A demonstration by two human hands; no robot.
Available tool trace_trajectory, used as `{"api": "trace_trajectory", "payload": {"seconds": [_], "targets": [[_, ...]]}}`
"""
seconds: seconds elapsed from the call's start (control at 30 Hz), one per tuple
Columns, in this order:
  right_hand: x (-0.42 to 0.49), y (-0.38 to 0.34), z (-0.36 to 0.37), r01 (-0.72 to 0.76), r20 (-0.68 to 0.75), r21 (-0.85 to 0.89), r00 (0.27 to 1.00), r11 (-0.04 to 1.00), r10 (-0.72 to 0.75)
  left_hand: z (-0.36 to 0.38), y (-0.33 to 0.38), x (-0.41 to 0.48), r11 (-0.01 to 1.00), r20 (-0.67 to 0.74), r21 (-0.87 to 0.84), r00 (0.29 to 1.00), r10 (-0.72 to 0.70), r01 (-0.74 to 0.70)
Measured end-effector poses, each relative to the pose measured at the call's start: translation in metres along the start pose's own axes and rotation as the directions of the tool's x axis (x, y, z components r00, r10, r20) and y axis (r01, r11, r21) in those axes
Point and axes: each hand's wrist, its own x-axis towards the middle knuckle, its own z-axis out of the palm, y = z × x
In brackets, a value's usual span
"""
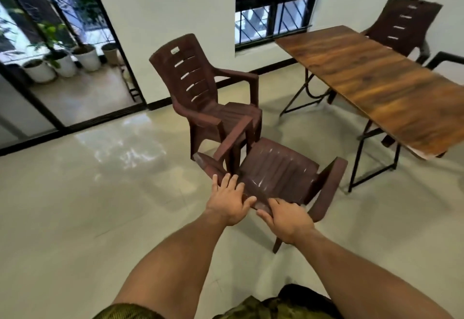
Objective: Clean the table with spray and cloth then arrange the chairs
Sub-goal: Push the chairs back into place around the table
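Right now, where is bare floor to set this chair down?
Open floor lies left of the standing chair, toward the glass door. Crowded ahead: the held chair, gripped by the left hand and right hand, nearly touches it; the table legs block right.

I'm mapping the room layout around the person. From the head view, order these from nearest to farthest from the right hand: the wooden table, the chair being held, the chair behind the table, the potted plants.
1. Held chair, under the right hand.
2. Wooden table, right.
3. Chair behind the table, far right.
4. Potted plants, far left, past the glass door.

pale sticker on chair back (174, 50), unreadable
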Motion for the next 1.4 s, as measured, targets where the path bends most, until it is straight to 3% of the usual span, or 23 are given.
{"api": "trace_trajectory", "payload": {"seconds": [0.47, 0.8, 1.1, 1.4], "targets": [[-0.011, -0.003, -0.008, -0.287, -0.084, -0.026, 0.955, 0.957, 0.284, -0.016, 0.015, 0.04, 0.978, 0.009, 0.04, 0.979, 0.206, -0.206], [0.026, 0.064, -0.02, -0.441, -0.142, -0.033, 0.89, 0.897, 0.433, -0.026, 0.053, 0.117, 0.944, 0.132, 0.017, 0.936, 0.325, -0.33], [0.097, 0.099, -0.038, -0.536, -0.145, 0.07, 0.829, 0.841, 0.54, -0.046, 0.054, 0.215, 0.918, 0.197, 0.056, 0.905, 0.376, -0.393], [0.151, 0.127, -0.055, -0.557, -0.074, 0.111, 0.821, 0.823, 0.566, -0.075, 0.052, 0.283, 0.855, 0.213, 0.125, 0.855, 0.473, -0.504]]}}
